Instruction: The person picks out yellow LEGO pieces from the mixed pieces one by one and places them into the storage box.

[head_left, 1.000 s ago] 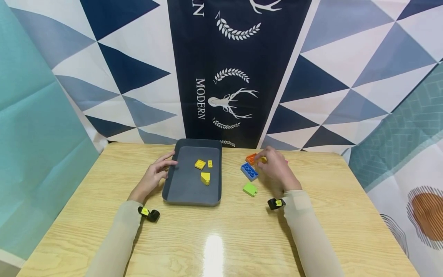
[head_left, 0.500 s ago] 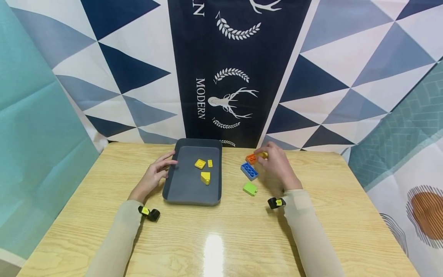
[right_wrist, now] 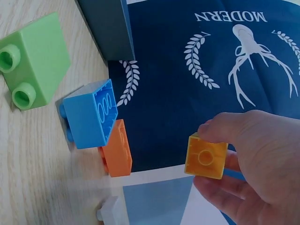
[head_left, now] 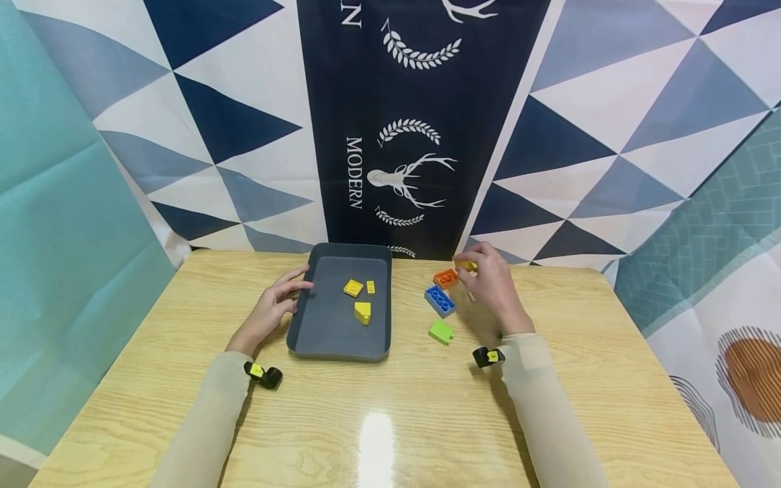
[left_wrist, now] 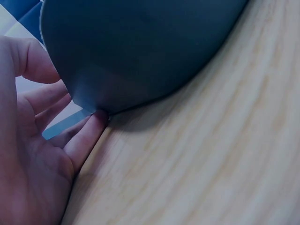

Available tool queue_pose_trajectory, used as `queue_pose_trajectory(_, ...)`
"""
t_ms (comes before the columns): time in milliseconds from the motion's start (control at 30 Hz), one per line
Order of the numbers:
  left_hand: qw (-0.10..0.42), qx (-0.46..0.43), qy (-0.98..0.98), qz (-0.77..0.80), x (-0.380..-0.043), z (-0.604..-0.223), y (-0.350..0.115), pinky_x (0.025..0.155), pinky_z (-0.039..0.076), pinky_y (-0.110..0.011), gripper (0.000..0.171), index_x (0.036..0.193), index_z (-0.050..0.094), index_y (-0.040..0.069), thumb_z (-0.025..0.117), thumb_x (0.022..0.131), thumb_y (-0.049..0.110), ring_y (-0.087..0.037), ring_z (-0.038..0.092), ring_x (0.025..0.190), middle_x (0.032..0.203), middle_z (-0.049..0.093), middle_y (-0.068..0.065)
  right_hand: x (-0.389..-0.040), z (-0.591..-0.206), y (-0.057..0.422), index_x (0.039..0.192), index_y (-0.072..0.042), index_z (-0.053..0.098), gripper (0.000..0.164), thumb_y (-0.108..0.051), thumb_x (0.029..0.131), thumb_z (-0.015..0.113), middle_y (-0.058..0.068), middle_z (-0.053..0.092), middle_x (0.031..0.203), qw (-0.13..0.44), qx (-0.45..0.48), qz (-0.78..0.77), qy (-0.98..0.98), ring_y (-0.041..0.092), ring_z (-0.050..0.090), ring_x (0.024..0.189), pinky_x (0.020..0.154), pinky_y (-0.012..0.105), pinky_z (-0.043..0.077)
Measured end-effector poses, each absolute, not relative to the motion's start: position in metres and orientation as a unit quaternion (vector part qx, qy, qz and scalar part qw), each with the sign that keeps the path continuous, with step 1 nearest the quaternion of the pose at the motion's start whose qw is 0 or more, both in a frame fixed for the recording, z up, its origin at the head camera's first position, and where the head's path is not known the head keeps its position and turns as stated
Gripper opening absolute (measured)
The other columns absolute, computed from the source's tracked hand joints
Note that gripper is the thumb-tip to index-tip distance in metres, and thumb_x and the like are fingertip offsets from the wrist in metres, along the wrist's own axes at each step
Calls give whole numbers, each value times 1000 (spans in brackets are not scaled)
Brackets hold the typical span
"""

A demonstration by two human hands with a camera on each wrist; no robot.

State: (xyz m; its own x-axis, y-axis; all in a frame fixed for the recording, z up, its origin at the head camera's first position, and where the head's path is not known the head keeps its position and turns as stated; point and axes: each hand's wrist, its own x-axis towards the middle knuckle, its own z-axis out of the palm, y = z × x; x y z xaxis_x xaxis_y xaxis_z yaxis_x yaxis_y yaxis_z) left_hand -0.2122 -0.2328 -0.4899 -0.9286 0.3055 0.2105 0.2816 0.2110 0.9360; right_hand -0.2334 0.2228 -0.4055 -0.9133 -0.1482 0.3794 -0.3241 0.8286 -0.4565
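Observation:
My left hand [head_left: 271, 312] lies at the left side of the grey tray [head_left: 335, 342], its fingers fairly straight and touching the rim. In the left wrist view, fingertips [left_wrist: 96, 119] meet the outside of the tray wall. My right hand [head_left: 493, 285] pinches a yellow toy brick [right_wrist: 205, 157] between thumb and fingers, raised off the table, its hollow underside showing. Below and left of that hand are an orange brick [head_left: 446, 278], a blue brick [head_left: 440, 301] and a green brick [head_left: 441, 332]. Inside the tray lie a yellow square brick [head_left: 352, 288], a small yellow brick [head_left: 370, 287] and a yellow sloped brick [head_left: 363, 312].
A whitish brick [right_wrist: 111, 211] stands near the orange one, mostly hidden by my right hand in the head view. The wooden table [head_left: 390, 393] ends at a patterned cloth backdrop [head_left: 390, 135].
My right hand has risen slightly up and away from the orange brick, carrying the yellow brick with it. My left hand and the tray have stayed in place.

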Motion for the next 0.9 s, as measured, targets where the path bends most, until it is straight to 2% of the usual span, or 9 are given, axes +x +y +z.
queue_pose_trajectory(233, 13, 187, 778, 599, -214, -489, -231, 92, 53, -15, 49, 146, 65, -15, 45, 101, -12, -54, 34, 167, 185, 30, -25, -233, -410, 221, 125, 3, 83, 26, -1, 101, 75, 25, 68, 124, 136, 121, 270, -945, 42, 67, 110, 95, 55, 62)
queue_pose_trajectory(700, 7, 189, 782, 593, -213, -490, -232, 92, 51, -15, 50, 145, 66, -14, 45, 100, -13, -54, 34, 166, 185, 31, -25, -235, -409, 220, 125, 2, 83, 26, -3, 101, 74, 25, 69, 124, 128, 130, 268, -946, 43, 68, 111, 97, 56, 60)
queue_pose_trajectory(900, 9, 195, 776, 600, -212, -490, -233, 96, 50, -14, 50, 145, 65, -15, 45, 100, -14, -54, 30, 169, 185, 30, -27, -237, -404, 216, 124, 2, 84, 25, -3, 101, 75, 25, 70, 123, 135, 142, 267, -944, 44, 69, 113, 99, 58, 58)
